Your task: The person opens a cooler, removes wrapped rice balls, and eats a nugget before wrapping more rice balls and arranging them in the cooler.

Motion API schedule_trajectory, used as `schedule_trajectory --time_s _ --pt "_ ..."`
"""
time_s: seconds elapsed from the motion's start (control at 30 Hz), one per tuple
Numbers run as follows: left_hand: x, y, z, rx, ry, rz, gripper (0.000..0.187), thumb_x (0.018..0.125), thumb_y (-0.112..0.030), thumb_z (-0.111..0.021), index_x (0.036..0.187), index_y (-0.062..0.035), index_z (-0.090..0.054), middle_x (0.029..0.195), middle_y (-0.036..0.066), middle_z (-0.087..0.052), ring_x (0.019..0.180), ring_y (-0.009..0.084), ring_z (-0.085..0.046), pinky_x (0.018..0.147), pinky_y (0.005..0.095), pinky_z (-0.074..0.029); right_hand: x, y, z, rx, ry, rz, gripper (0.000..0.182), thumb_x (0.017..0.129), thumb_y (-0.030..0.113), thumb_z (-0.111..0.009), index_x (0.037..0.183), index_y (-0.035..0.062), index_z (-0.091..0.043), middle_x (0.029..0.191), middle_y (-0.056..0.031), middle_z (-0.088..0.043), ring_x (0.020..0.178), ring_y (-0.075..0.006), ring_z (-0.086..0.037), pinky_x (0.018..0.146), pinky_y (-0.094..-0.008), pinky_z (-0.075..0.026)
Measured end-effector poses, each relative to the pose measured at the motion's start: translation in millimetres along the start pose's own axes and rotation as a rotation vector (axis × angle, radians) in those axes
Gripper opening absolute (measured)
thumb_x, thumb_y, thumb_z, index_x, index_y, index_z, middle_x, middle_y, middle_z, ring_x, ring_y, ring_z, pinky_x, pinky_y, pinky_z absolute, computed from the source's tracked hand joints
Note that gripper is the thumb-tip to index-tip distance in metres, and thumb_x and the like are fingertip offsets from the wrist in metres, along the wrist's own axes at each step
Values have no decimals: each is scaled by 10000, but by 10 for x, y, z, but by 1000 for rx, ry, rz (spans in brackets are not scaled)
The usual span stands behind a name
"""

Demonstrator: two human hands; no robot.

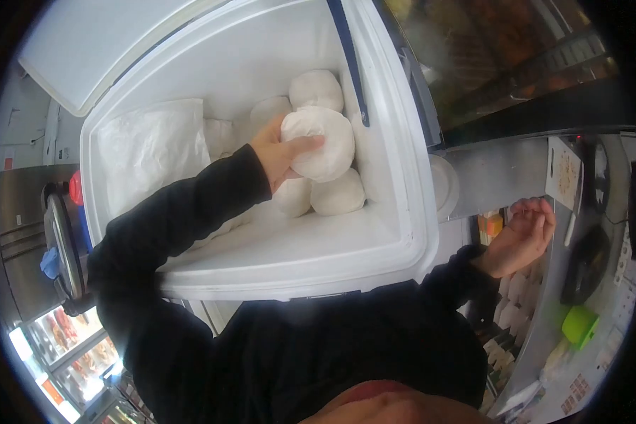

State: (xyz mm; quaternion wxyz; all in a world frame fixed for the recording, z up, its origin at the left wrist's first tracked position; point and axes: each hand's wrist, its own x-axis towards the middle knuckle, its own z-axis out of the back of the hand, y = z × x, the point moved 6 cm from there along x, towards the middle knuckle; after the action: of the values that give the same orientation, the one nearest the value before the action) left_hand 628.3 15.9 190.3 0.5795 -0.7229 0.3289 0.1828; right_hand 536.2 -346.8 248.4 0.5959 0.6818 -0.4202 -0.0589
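My left hand (pixel 279 150) is closed around a round white paper-wrapped bundle (pixel 325 145), with the thumb across its front. It holds the bundle inside a white cooler box (pixel 374 230), above other round white bundles, one at the back (pixel 315 90) and one below (pixel 338 193). A flat white paper package (pixel 152 145) lies at the box's left side. Off to the right, outside the box, my right hand (pixel 521 239) hangs with its fingers loosely bent and nothing visible in them.
The cooler's lid (pixel 113 46) stands raised at the upper left. A dark strap (pixel 350 63) hangs along the inner right wall. To the right is a counter (pixel 502 177) with a green cup (pixel 579 326). A glass-fronted case (pixel 487 56) stands behind; a lit display (pixel 71 346) is at lower left.
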Motion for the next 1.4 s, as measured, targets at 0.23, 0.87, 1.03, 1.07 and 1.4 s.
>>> schedule_trajectory --time_s 0.23,0.87,1.03,1.07,1.4 --pt "-282 119 -149 106 121 -169 497 826 -146 -634 1231 -70 -356 1146 106 -494 1048 224 -533 801 379 -508 -58 66 150 -36 12 17 189 884 101 -458 1007 -27 -524 850 -112 -554 763 -170 -527 675 -286 -429" --pt "-10 540 -81 1163 431 365 742 892 -601 -243 959 70 -552 625 142 -621 607 211 -630 530 307 -501 -253 94 143 -51 21 -103 168 882 72 -471 1016 -15 -524 857 -85 -549 780 -143 -517 697 -268 -419" --pt "248 753 1 1240 366 333 661 882 -579 -315 921 12 -607 627 130 -623 613 204 -636 525 335 -512 -280 106 34 -37 37 -108 167 873 36 -470 1021 -18 -523 854 -79 -541 767 -137 -509 687 -258 -414" --pt "232 705 -33 1290 341 293 648 884 -573 -320 927 8 -605 642 124 -620 627 199 -627 535 332 -505 -268 103 28 -78 5 -123 179 875 51 -475 1033 -18 -523 866 -83 -547 780 -141 -515 689 -256 -414" --pt "-2732 -673 748 1265 -233 -943 523 902 -504 -372 989 -37 -589 797 60 -582 773 153 -537 633 304 -442 -306 717 -1080 331 782 371 280 896 128 -477 1118 -43 -488 978 -122 -549 857 -196 -529 807 -281 -419"
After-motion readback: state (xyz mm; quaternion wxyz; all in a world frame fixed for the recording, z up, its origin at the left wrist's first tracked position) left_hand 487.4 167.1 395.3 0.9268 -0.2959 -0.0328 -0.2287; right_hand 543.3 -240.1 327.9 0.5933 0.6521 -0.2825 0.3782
